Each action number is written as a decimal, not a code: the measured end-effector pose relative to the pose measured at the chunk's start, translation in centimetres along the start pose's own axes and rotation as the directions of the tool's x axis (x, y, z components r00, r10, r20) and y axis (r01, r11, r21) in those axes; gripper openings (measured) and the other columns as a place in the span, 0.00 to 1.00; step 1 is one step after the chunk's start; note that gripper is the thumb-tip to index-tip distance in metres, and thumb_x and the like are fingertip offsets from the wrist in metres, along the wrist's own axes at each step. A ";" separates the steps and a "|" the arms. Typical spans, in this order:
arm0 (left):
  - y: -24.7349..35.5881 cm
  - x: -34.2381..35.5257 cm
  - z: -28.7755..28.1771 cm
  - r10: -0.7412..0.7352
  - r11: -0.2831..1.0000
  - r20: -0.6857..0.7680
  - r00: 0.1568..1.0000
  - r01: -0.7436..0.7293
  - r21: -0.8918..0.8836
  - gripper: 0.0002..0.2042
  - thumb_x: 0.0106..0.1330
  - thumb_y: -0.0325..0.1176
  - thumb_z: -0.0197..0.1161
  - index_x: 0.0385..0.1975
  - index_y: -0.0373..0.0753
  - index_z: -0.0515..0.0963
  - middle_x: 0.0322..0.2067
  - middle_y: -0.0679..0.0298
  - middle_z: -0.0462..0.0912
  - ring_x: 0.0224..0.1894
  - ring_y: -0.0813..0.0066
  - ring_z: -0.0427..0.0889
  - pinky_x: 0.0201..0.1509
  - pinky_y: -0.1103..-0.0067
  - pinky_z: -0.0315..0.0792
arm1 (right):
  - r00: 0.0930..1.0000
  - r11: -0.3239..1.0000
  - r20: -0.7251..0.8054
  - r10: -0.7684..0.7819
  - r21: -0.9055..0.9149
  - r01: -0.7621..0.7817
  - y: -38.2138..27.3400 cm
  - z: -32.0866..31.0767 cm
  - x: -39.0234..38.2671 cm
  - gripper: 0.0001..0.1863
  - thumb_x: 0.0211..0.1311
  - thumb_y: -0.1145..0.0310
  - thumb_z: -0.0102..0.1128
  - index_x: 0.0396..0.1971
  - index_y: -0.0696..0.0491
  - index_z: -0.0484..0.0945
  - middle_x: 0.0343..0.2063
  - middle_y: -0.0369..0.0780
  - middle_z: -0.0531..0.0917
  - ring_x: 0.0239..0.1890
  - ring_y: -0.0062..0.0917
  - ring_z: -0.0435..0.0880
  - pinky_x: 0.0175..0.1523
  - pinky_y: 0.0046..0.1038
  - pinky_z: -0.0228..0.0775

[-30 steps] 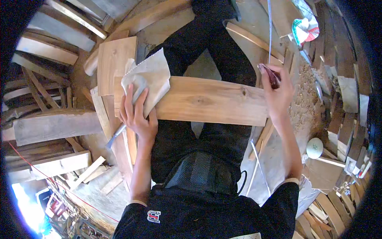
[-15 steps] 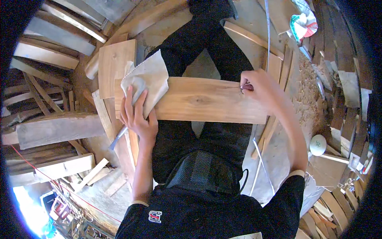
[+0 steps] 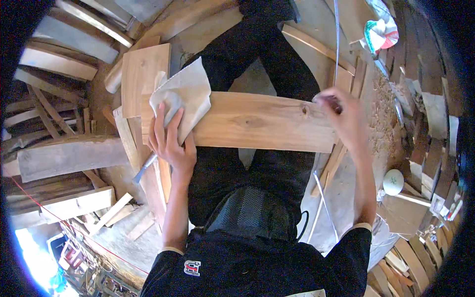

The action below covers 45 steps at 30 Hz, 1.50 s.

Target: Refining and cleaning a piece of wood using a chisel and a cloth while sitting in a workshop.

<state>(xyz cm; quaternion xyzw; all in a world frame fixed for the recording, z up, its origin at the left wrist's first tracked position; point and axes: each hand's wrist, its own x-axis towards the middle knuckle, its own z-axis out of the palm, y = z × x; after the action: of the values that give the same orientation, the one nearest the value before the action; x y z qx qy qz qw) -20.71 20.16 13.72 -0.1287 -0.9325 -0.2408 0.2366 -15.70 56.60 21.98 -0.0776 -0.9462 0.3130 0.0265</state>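
Note:
A light brown wooden board lies crosswise over my legs, with a dark knot near its right end. My left hand rests on the board's left end, fingers spread over a pale sheet with a torn edge and a greyish patch. A slim tool with a blue-grey tip sticks out from beside that hand; its other end is hidden. Off the board's upper right corner is my right hand, smeared by motion. Its fingers are curled around something small and dark that I cannot make out.
Another board lies at the left, partly beneath the one on my legs. Stacked planks fill the far left. Wooden strips lie on the floor at the right, near a pale round object and a crumpled plastic bag.
My right hand has lifted off the board's upper right corner and moved right, uncovering the dark knot. My left hand has stayed on the sheet.

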 end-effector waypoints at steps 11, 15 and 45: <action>0.5 0.2 -0.3 -0.014 1.000 0.027 1.000 0.013 0.025 0.21 0.52 0.32 0.62 0.49 0.51 0.84 0.64 0.63 0.72 0.63 0.54 0.69 0.69 0.64 0.56 | 0.934 0.967 0.339 -0.112 -0.179 0.180 -2.1 0.3 2.1 0.06 0.55 0.75 0.65 0.28 0.57 0.75 0.25 0.45 0.81 0.31 0.42 0.83 0.37 0.38 0.71; 0.3 0.1 -0.3 0.005 1.000 0.004 1.000 -0.005 0.018 0.21 0.52 0.32 0.62 0.49 0.51 0.84 0.64 0.63 0.72 0.63 0.54 0.69 0.69 0.64 0.56 | 0.865 0.925 0.451 -0.222 -0.183 0.333 -1.1 0.5 3.8 0.06 0.53 0.74 0.64 0.26 0.55 0.75 0.25 0.45 0.80 0.32 0.45 0.82 0.36 0.44 0.72; 0.7 0.3 -0.1 0.003 1.000 0.017 1.000 -0.004 0.017 0.22 0.50 0.30 0.63 0.49 0.51 0.84 0.64 0.64 0.72 0.63 0.54 0.69 0.69 0.65 0.56 | 0.971 0.940 0.223 -0.087 -0.304 0.154 -1.5 2.4 -0.7 0.08 0.60 0.74 0.61 0.34 0.55 0.69 0.30 0.45 0.78 0.34 0.43 0.81 0.38 0.41 0.72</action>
<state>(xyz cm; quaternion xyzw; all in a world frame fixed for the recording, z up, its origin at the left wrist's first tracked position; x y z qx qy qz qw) -20.66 20.72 14.23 -0.1303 -0.9362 -0.2314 0.2301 -15.44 53.92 20.94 0.0102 -0.9849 0.1602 -0.0654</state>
